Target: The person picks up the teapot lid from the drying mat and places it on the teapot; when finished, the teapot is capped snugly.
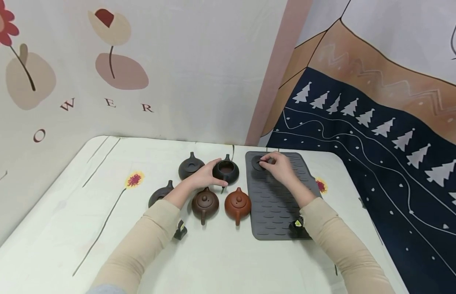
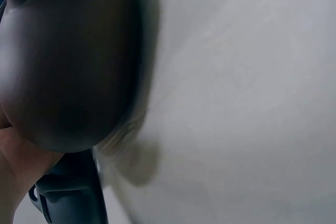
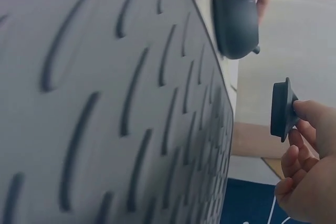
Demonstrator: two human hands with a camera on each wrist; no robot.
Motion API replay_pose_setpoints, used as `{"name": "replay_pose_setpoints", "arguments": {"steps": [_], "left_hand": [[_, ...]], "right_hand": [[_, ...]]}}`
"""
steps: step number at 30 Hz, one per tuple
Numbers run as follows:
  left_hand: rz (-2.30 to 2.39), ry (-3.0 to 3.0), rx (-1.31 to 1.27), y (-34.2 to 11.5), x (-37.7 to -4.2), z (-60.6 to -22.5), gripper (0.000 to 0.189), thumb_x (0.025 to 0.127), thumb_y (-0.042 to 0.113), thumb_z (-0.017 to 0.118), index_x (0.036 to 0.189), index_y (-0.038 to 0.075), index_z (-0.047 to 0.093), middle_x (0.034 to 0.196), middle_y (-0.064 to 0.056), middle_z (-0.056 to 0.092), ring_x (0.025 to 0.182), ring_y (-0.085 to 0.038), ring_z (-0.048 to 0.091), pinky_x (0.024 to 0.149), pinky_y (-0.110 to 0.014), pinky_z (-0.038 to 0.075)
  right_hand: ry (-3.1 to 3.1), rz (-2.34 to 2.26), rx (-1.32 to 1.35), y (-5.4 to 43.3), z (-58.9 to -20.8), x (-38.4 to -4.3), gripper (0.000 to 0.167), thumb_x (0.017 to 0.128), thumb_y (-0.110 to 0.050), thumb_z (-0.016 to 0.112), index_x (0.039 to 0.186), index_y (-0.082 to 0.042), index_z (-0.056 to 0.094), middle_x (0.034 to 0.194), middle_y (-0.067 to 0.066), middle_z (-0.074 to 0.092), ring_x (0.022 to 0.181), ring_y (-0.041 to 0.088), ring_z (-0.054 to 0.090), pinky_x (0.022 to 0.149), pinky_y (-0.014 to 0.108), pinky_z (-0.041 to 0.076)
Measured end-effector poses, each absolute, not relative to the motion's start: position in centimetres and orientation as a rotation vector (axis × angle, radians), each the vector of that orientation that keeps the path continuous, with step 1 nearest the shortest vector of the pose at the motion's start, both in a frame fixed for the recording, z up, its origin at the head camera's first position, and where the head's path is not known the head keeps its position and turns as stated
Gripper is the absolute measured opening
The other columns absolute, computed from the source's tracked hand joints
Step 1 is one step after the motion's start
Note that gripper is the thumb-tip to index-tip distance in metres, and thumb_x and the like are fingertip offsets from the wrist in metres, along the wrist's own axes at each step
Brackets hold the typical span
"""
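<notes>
My left hand [image 1: 202,176] grips the side of a black teapot [image 1: 232,175], whose top is uncovered. Above the grey mat [image 1: 268,220], my right hand [image 1: 281,168] pinches the knob of a dark round lid [image 1: 256,163]. In the right wrist view that lid [image 3: 279,109] hangs tilted on edge between thumb and fingers, clear of the mat. A brown teapot [image 1: 205,203] and a reddish-orange teapot [image 1: 238,203], both lidded, stand nearer me. A dark rounded pot body [image 2: 68,72] fills much of the left wrist view; which pot it is, I cannot tell.
Left of the black teapot stands a dark grey teapot [image 1: 190,166]. Another dark teapot [image 1: 159,193] lies partly hidden behind my left forearm. The orange teapot sits at the mat's left edge. A patterned wall hanging [image 1: 198,73] rises behind the white-covered table [image 1: 213,265].
</notes>
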State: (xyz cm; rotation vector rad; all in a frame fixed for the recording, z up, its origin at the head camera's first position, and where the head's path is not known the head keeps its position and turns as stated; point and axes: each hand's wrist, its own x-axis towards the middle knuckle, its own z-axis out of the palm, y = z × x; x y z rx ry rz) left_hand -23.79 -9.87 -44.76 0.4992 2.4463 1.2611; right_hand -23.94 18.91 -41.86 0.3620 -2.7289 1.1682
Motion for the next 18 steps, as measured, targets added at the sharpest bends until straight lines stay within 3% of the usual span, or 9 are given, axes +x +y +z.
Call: {"name": "replay_pose_setpoints", "arguments": {"steps": [4, 11, 18], "left_hand": [[1.261, 2.448, 0.501, -9.9, -23.8, -44.8, 0.100, 0.078, 0.028, 0.081, 0.152, 0.003, 0.018, 0.153, -0.020, 0.023, 0.140, -0.033, 0.023, 0.111, -0.049, 0.023], [1.259, 2.452, 0.487, -9.8, -23.8, -44.8, 0.101, 0.078, 0.028, 0.081, 0.152, 0.002, 0.018, 0.153, -0.019, 0.023, 0.140, -0.033, 0.022, 0.111, -0.048, 0.023], [1.273, 2.439, 0.477, -9.7, -23.8, -44.7, 0.100, 0.078, 0.027, 0.081, 0.151, 0.001, 0.018, 0.153, -0.020, 0.024, 0.140, -0.032, 0.024, 0.111, -0.048, 0.023]], "right_hand": [[-2.710, 1.184, 0.412, 18.0, -41.3, -24.2, 0.011, 0.086, -0.015, 0.073, 0.093, -0.006, 0.073, 0.105, 0.009, 0.064, 0.066, 0.019, 0.050, 0.060, 0.033, 0.042], [-2.680, 1.213, 0.506, 16.1, -40.5, -24.7, 0.009, 0.086, -0.014, 0.073, 0.092, -0.007, 0.074, 0.092, 0.005, 0.062, 0.065, 0.019, 0.047, 0.057, 0.032, 0.040], [-2.720, 1.244, 0.550, 14.3, -40.1, -25.1, 0.010, 0.087, -0.016, 0.072, 0.094, -0.008, 0.074, 0.094, 0.003, 0.063, 0.068, 0.019, 0.048, 0.058, 0.032, 0.041]]}}
